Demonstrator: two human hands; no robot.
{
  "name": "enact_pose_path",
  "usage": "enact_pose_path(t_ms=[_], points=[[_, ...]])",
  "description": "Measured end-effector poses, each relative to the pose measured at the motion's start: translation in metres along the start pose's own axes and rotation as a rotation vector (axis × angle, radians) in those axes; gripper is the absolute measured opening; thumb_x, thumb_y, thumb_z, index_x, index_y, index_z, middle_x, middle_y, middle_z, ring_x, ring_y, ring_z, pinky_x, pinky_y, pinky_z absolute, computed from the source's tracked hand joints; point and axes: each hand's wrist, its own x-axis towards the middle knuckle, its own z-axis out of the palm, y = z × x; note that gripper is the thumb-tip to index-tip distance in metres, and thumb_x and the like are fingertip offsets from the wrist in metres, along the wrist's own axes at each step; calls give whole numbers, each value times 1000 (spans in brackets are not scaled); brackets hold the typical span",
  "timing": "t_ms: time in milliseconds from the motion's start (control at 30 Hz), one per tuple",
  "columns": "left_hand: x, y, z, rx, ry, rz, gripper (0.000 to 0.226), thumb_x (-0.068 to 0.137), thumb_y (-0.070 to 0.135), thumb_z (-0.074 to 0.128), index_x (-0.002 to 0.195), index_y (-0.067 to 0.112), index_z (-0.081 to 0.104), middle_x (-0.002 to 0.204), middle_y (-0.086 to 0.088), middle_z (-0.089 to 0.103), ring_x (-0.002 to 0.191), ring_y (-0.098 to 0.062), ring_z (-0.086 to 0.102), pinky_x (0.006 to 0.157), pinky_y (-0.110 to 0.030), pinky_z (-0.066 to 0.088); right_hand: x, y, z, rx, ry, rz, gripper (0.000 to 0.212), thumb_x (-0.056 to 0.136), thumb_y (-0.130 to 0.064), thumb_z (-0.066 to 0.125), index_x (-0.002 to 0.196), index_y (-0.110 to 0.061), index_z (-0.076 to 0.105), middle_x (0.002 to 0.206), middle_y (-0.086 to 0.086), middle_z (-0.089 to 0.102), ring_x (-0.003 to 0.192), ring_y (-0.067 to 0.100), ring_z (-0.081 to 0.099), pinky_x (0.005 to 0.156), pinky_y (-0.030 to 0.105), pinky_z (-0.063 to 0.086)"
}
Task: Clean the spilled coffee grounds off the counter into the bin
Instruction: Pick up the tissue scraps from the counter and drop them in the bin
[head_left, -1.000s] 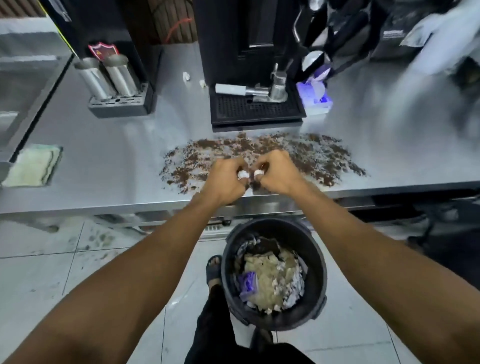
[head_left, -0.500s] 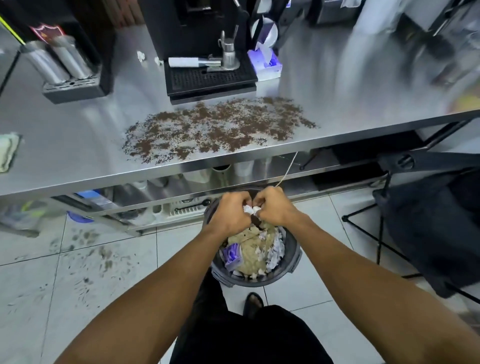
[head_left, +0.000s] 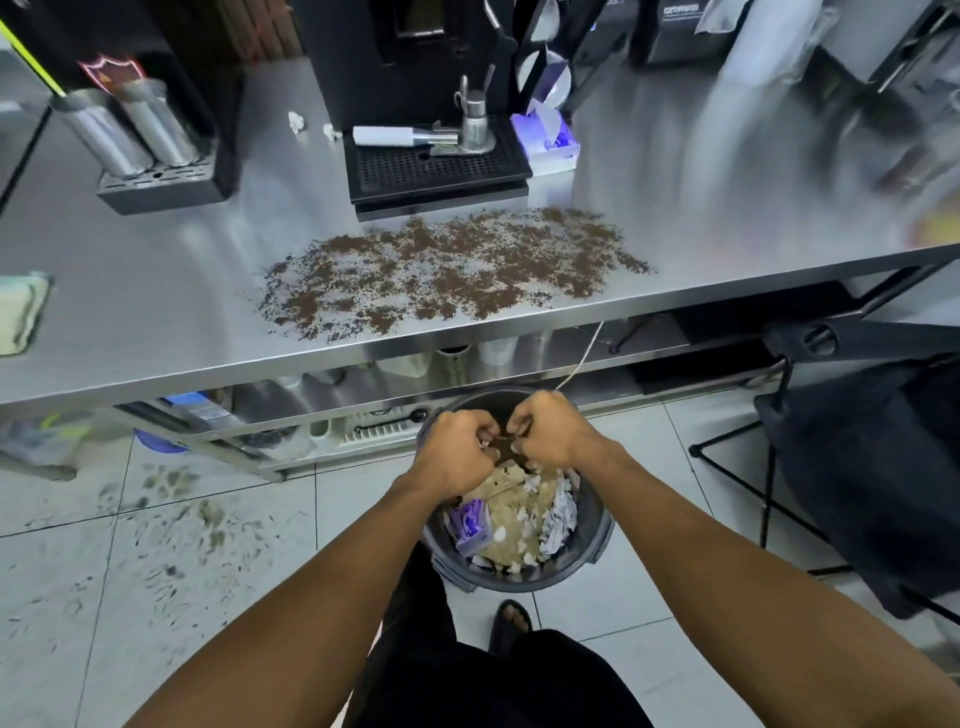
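Stainless steel counter (head_left: 130, 312) spans the far half of the view. Its right end is motion-blurred, so the items there are unreadable.

Tiled floor (head_left: 62, 597) below, with dark smears (head_left: 171, 519) on the left tiles.

Dark fabric mass on a black frame (head_left: 857, 467) at the right, cut off by the edge. Cannot tell what it is.

Black coffee machine (head_left: 405, 52) at the far centre of the counter, top cropped. Its drip tray (head_left: 436, 166) carries a metal portafilter (head_left: 415, 136).

Coffee grounds (head_left: 447, 270): a wide brown scatter on the counter, just near of the drip tray and reaching almost to the near edge.

Bin (head_left: 595, 530): round and dark, on the floor below the counter's near edge, holding paper waste. Its far rim is hidden behind the hands.

Both forearms extend from the bottom corners and converge over the bin's far side.

- Left hand (head_left: 457, 452): back facing up, fingers curled under.
- Right hand (head_left: 550, 436): same pose, knuckles almost touching the left.

Together they pinch a crumpled scrap (head_left: 485, 443), pale with a dark patch. Most of it is buried in the fingers and its material is not clear.

Tissue box (head_left: 550, 137) just right of the drip tray.

Folded cloth (head_left: 18, 312) at the counter's left, cropped by the frame.

Sandalled foot (head_left: 511, 621) near of the bin.
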Motion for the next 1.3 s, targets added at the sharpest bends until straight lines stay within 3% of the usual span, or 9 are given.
enact_pose_path(t_ms=[200,433,633,767,867,967,1133,1233,1300], points=[[30,-16,-87,-20,308,30,26,81,7,48,90,18,69,68,1,67,60,-17,59,59,-29,51,60,-102,-35,86,105,-161,19,76,-6,64,80,-21,74,77,-6,72,78,12,66,82,36,58],[105,-69,-210,11,430,0,32,83,6,50,101,21,71,77,1,71,67,-14,61,68,-30,55,159,-206,-68,87,133,-252,23,80,1,64,93,-13,76,85,-3,72,75,12,65,83,38,59],[201,-128,-293,81,508,-1,32,79,2,58,104,15,74,104,-3,73,93,-22,63,84,-26,48,258,-282,-83,-22,213,-274,30,84,-14,64,113,-10,71,119,12,66,114,26,58,99,34,49],[271,-157,-336,100,489,-24,33,79,8,56,107,15,71,107,-3,71,101,-24,61,90,-34,51,313,-319,-99,-104,191,-280,35,88,-11,59,121,-5,65,126,18,58,121,32,52,101,37,45],[318,-169,-362,115,438,11,26,75,10,52,95,15,67,92,-6,71,90,-28,63,77,-37,53,358,-335,-101,-184,156,-273,43,84,-5,59,127,-7,60,124,17,56,126,34,44,105,34,39],[360,-178,-378,198,402,79,18,79,14,58,95,21,63,89,-3,67,85,-26,62,76,-35,50,410,-343,-95,-196,181,-176,68,75,-10,65,140,-9,43,139,18,42,140,37,25,114,39,33],[413,-195,-401,378,297,55,78,69,24,71,141,22,40,138,-5,48,123,-29,45,97,-45,48,465,-349,-92,-286,153,-72,98,79,-16,71,154,-8,9,160,23,1,148,42,-5,121,47,18],[435,-197,-409,472,223,7,95,67,25,77,148,23,26,154,-8,27,134,-31,32,104,-44,43,477,-344,-88,-293,149,-24,91,83,-20,71,152,-4,15,161,25,-3,149,41,-3,119,43,21],[446,-200,-410,494,212,6,83,67,25,74,141,22,36,144,-9,39,125,-31,40,97,-44,48,478,-341,-89,-254,143,-6,78,85,-19,68,148,-1,26,161,23,3,149,39,6,116,41,28]])
